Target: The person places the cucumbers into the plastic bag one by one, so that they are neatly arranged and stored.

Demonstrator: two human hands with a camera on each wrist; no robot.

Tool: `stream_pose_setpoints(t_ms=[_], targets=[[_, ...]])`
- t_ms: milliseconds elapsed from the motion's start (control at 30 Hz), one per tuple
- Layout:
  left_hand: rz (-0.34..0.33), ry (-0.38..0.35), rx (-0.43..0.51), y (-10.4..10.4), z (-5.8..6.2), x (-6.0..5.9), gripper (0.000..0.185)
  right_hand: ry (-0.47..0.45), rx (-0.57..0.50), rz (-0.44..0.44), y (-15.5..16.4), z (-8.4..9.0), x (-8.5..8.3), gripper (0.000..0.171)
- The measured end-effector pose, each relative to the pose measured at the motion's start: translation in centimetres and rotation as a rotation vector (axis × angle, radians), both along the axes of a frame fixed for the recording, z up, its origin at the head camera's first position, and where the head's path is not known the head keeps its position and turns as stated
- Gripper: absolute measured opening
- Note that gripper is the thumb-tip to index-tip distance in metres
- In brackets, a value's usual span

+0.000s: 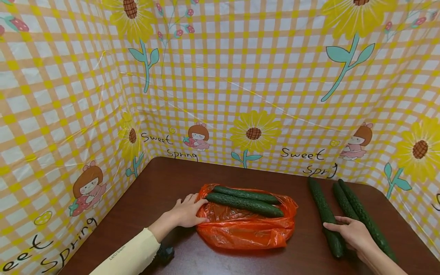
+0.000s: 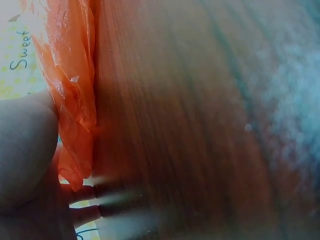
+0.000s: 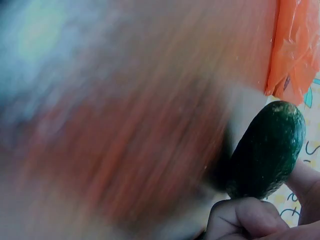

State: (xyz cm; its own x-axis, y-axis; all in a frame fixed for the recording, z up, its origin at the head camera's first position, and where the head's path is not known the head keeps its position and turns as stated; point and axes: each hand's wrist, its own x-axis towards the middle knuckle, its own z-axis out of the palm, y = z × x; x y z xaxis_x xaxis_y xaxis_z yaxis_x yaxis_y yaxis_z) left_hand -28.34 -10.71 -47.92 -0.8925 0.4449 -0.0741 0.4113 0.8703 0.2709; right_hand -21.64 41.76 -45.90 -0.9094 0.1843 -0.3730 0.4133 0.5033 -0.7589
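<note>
An orange-red plastic bag (image 1: 245, 233) lies on the table with two cucumbers (image 1: 245, 204) side by side in its opening. My left hand (image 1: 185, 211) holds the bag's left end, the thumb on the near side and the outer fingers spread towards the tabletop. To the right of the bag, my right hand (image 1: 355, 233) grips a long dark green cucumber (image 1: 319, 200) near its closer end. That rounded end (image 3: 270, 150) shows large in the right wrist view, between thumb and curled fingers. Two more cucumbers (image 1: 364, 214) lie together just beyond the right hand.
The dark brown table (image 1: 172, 172) is bordered at the back and both sides by a checked sunflower cloth (image 1: 220, 91). A small black object (image 1: 166, 254) shows beneath the left sleeve (image 1: 130, 252).
</note>
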Motion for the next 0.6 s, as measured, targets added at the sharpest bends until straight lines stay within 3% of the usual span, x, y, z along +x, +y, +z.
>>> stream_pose_setpoints(t_ms=[233, 600], targets=[[0.0, 0.0, -0.026, 0.1, 0.8, 0.3, 0.068, -0.023, 0.02, -0.016, -0.6, 0.3, 0.0, 0.101], [0.006, -0.005, -0.038, 0.1, 0.8, 0.5, 0.068, -0.019, 0.051, -0.006, -1.4, 0.5, 0.5, 0.103]])
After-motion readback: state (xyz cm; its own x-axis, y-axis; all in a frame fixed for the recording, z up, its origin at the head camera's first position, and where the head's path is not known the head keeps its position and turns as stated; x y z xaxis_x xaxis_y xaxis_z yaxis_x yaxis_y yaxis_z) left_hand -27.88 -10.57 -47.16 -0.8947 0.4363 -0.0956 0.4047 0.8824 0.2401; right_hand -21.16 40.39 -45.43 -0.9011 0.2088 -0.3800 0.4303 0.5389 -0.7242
